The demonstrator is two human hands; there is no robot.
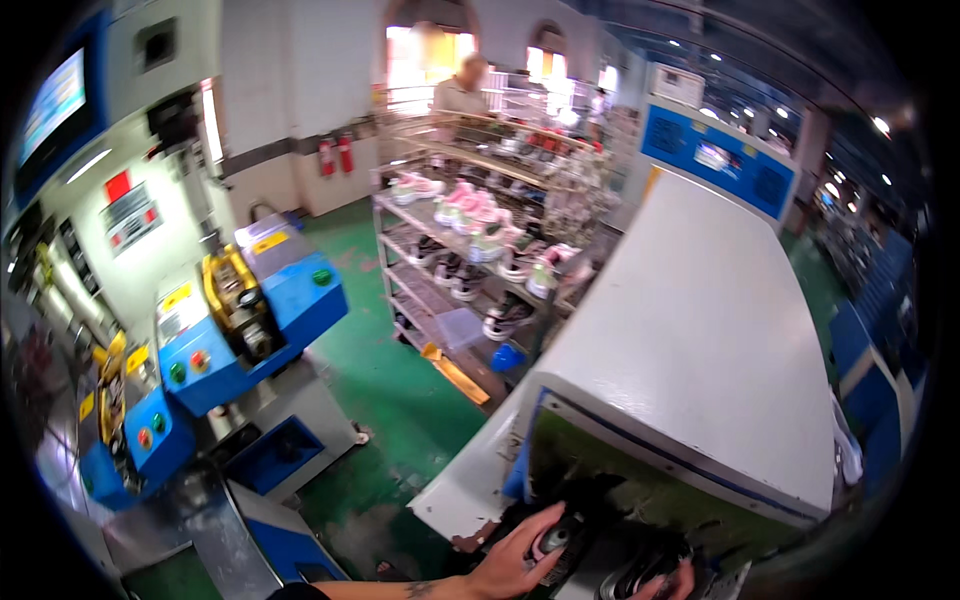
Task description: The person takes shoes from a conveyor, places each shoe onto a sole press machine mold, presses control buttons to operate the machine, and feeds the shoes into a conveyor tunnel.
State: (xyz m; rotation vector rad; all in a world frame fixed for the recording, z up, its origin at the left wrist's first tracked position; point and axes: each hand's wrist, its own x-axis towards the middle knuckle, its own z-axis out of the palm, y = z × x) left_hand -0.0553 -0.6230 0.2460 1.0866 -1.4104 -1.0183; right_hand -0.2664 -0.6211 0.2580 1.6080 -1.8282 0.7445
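At the bottom of the head view, my left hand [525,555] is closed around a dark shoe [556,538] with a pinkish edge. Partly out of frame, my right hand [676,584] curls its fingers against another dark shoe [632,574] with pale stripes. Both shoes sit side by side at the dark opening of a big white machine [690,310]. Black, ragged material [590,500] hangs in that opening and hides what lies behind it.
A wheeled metal rack [400,280] holding several pairs of shoes stands ahead. To the left is a blue-and-white machine [215,350] with coloured buttons. Beyond the rack stands a person [460,95]. Two red fire extinguishers [345,155] hang on the far wall.
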